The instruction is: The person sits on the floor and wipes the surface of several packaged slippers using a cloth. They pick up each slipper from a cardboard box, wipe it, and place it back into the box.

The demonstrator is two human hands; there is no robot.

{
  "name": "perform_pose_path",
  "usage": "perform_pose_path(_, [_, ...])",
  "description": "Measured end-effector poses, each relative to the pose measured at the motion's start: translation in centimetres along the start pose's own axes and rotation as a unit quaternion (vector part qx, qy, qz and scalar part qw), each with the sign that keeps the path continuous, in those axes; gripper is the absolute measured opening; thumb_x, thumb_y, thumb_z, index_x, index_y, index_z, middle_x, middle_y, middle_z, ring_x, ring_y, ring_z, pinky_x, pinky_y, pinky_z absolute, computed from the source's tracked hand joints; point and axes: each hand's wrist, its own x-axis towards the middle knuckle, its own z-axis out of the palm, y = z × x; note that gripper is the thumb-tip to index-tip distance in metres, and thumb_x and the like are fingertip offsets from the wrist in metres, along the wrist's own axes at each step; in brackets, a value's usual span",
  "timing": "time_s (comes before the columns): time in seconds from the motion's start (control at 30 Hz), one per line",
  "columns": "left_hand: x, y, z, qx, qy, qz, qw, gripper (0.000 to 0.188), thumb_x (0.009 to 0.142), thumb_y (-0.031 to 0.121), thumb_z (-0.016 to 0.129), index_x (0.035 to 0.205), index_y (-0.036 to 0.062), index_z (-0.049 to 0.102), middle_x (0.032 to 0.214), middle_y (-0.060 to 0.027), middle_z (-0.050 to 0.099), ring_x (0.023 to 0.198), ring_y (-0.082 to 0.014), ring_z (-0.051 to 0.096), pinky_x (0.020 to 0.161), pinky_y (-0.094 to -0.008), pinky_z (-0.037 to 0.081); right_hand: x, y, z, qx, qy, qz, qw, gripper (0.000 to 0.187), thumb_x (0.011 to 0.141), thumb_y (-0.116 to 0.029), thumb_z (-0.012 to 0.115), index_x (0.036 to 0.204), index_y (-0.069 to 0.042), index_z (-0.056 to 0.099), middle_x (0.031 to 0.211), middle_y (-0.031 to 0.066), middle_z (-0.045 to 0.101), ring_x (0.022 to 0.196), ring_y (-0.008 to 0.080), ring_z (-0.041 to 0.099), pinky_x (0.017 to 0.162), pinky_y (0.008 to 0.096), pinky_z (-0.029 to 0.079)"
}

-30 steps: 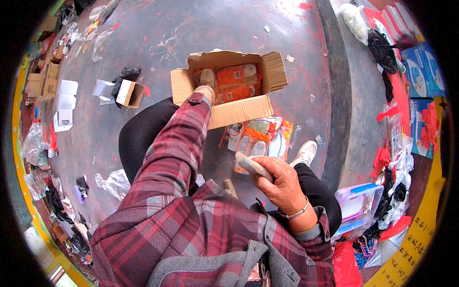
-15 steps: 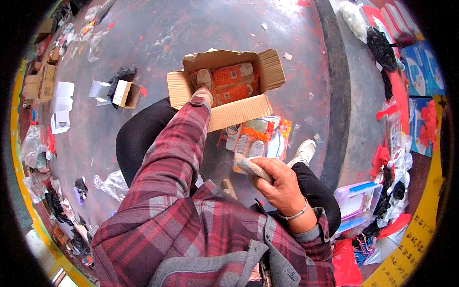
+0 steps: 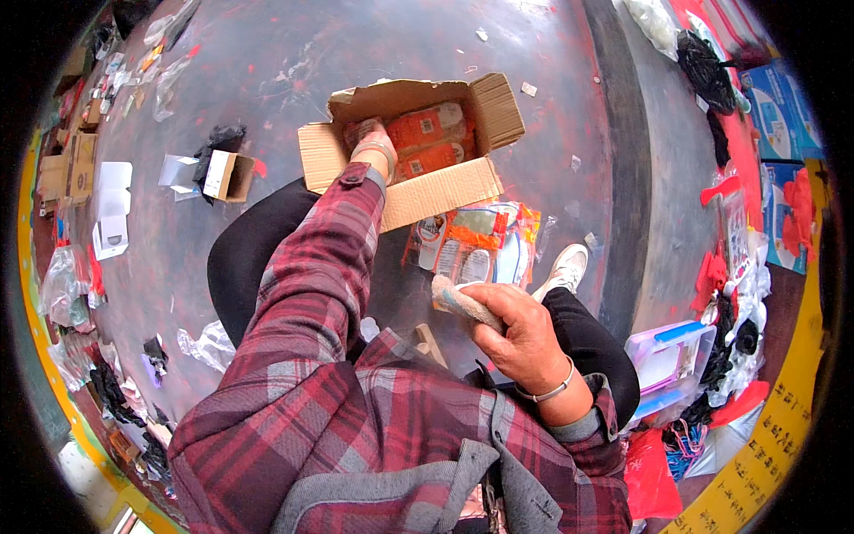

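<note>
An uncapped cardboard box point(image 3: 445, 194) sits on the floor in front of me, its flaps folded out. Inside lie orange packets of insoles point(image 3: 438, 158). My left hand point(image 3: 374, 147) reaches into the box's left end, beside the packets; its fingers are mostly hidden there. Near my right knee, my right hand point(image 3: 516, 331) is closed round a thick, fuzzy grey-white insole point(image 3: 463, 303), folded or stacked, pointing up and left. Just beyond it, more packaged insoles point(image 3: 480, 245) in clear and orange wrapping lie on the floor between the box and my right shoe.
A small open carton point(image 3: 229, 176) stands left of my knee, with white boxes point(image 3: 112, 209) farther left. A clear plastic bin point(image 3: 667, 365) is at my right. Plastic bags and blue packages point(image 3: 783, 205) line the right side. Paper scraps dot the grey floor point(image 3: 356, 44).
My left hand has gone deeper into the box's left end, and the pale sole seen by its fingers is now out of sight. My right hand keeps its grip. The view has shifted slightly.
</note>
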Motion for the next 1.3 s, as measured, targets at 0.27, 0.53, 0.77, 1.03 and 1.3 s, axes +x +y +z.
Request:
perform_pose_path(0.27, [1.6,0.8,2.4,0.299,-0.109,0.137,0.938,0.042,0.083,0.025,0.053,0.123,0.0119,0.054,0.134,-0.0109,0.044,0.120,-0.0247,0.047,0.095,-0.0382,0.043,-0.9,0.7,-0.3,-0.015,0.021,0.015,1.000,0.035,0.066,-0.006,0.055,0.101,-0.003,0.058,0.092,0.0162,0.061,0.083,0.0334,0.058,0.076,0.0393,0.046])
perform_pose_path(0.53, [2.7,1.7,0.0,0.035,0.013,0.039,0.999,0.042,0.089,0.024,0.040,0.126,0.0036,0.046,0.132,-0.0116,0.045,0.119,-0.0277,0.046,0.098,-0.0404,0.039,-2.0,0.4,-0.4,-0.039,-0.068,0.032,0.996,0.032,0.066,-0.007,0.053,0.097,-0.003,0.061,0.088,0.0179,0.061,0.083,0.0348,0.058,0.075,0.0400,0.047])
perform_pose_path(0.77, [-10.6,7.3,-1.2,-0.218,0.335,0.343,0.850,0.023,0.084,0.024,0.047,0.076,0.0047,0.059,0.080,-0.0187,0.060,0.079,-0.0363,0.059,0.070,-0.0436,0.047,-3.8,0.1,0.0,-0.147,-0.278,-0.007,0.949,0.023,0.067,-0.012,0.054,0.086,-0.005,0.064,0.080,0.0185,0.061,0.082,0.0361,0.059,0.071,0.0447,0.048])
perform_pose_path(1.03, [-19.8,7.1,11.9,-0.187,0.158,0.419,0.874,0.026,0.082,0.027,0.050,0.070,0.0050,0.059,0.070,-0.0185,0.058,0.072,-0.0354,0.059,0.062,-0.0423,0.046,-5.6,0.4,-0.5,-0.229,-0.301,0.009,0.926,0.013,0.067,-0.009,0.053,0.078,-0.005,0.059,0.078,0.0170,0.060,0.076,0.0362,0.060,0.068,0.0459,0.047])
perform_pose_path(1.3, [-6.3,-2.3,25.3,-0.079,-0.033,0.138,0.987,0.071,0.074,0.036,0.059,0.136,0.0125,0.032,0.133,-0.0154,0.043,0.115,-0.0293,0.049,0.097,-0.0336,0.038,-6.3,0.4,-1.4,-0.216,-0.245,-0.020,0.945,0.014,0.069,-0.011,0.056,0.080,-0.003,0.059,0.078,0.0152,0.060,0.081,0.0329,0.059,0.071,0.0418,0.049])
